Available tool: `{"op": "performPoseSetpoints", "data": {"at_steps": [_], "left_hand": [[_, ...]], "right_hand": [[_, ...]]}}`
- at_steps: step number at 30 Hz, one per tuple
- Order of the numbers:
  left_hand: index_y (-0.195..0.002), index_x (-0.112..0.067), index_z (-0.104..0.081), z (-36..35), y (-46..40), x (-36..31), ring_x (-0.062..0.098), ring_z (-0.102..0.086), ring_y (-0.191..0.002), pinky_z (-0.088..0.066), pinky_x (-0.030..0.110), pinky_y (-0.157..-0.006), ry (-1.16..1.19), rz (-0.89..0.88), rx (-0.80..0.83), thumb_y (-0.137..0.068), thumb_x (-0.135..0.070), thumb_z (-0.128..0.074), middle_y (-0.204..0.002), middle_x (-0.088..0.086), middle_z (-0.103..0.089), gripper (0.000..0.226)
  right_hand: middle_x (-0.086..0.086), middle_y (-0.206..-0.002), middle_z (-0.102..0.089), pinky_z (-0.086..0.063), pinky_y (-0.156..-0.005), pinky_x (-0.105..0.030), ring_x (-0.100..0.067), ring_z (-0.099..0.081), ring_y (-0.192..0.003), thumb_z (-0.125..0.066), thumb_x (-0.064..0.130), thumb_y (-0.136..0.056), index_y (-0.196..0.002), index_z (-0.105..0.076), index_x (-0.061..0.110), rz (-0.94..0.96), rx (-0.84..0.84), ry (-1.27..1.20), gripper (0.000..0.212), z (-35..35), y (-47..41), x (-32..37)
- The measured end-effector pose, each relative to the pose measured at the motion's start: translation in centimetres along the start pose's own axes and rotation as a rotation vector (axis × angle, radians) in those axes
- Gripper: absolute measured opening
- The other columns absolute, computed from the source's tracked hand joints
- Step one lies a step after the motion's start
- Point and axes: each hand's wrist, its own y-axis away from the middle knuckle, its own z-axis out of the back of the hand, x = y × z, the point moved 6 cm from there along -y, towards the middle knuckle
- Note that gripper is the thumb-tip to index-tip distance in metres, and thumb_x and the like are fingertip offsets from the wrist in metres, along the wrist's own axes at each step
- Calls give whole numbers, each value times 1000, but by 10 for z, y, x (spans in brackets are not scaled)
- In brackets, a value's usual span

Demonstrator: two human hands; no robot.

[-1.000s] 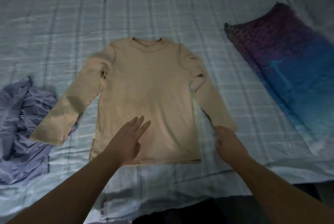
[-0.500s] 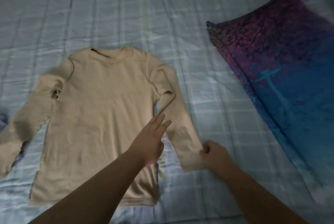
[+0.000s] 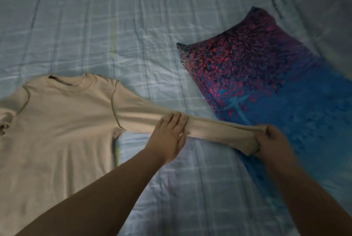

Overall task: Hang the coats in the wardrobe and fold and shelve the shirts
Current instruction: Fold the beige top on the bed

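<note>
A beige long-sleeved shirt [image 3: 62,121] lies face up on the bed, its body at the left and partly cut off by the frame edge. Its right sleeve [image 3: 209,127] is stretched out sideways toward the right. My right hand [image 3: 272,140] grips the cuff end of that sleeve, fingers curled round the fabric. My left hand [image 3: 169,136] lies flat with straight fingers on the middle of the sleeve. The shirt's other sleeve is out of view at the left.
The bed is covered by a pale blue checked sheet [image 3: 133,26]. A blue and purple patterned cloth with red blossoms [image 3: 266,83] lies at the right, under the sleeve's cuff end.
My right hand has pulled the sleeve's cuff out to the right until the sleeve is straight. My left hand moved from the shirt's body onto the sleeve. The view shifted right.
</note>
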Motion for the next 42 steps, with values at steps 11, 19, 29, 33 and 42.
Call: {"op": "performPoseSetpoints", "data": {"at_steps": [11,19,29,33,42], "left_hand": [[-134,-30,-52,19,-67,56,27,-35,-139,-29,39,-107,-138,278,300,-72,-48,-73,-141,0,-50,68],[-94,-20,-53,30,-85,63,30,-55,-83,-48,42,-75,140,446,6,-96,-24,-47,-93,4,-49,7],[-109,-25,-58,0,-79,60,30,-59,-97,-53,46,-80,264,347,-81,-91,-19,-54,-117,5,-48,19],[-127,-21,-54,41,-47,66,25,-59,-105,-52,43,-84,316,269,-147,-87,-6,-52,-135,5,-45,42],[-131,-28,-46,158,85,178,24,-61,-99,-47,35,-68,215,243,-204,-89,-14,-51,-138,-5,-42,44]], "right_hand": [[-11,-94,-58,-41,-78,-38,-33,-57,-91,-46,20,-98,-107,-50,13,173,-152,218,12,-15,-16,5],[-24,-81,-60,-45,-67,-44,-44,-60,-77,-47,25,-99,-95,-43,15,216,-152,405,11,-11,-12,-7],[-11,-83,-53,-33,-72,-34,-32,-52,-80,-52,22,-98,-98,-52,8,129,-227,339,14,-13,-6,-13],[-9,-74,-51,-30,-67,-35,-30,-47,-73,-52,21,-96,-87,-48,9,232,-247,295,15,-31,26,27],[6,-66,-46,-29,-64,-33,-18,-43,-65,-52,30,-96,-79,-45,19,456,-150,195,22,-201,146,164]]}}
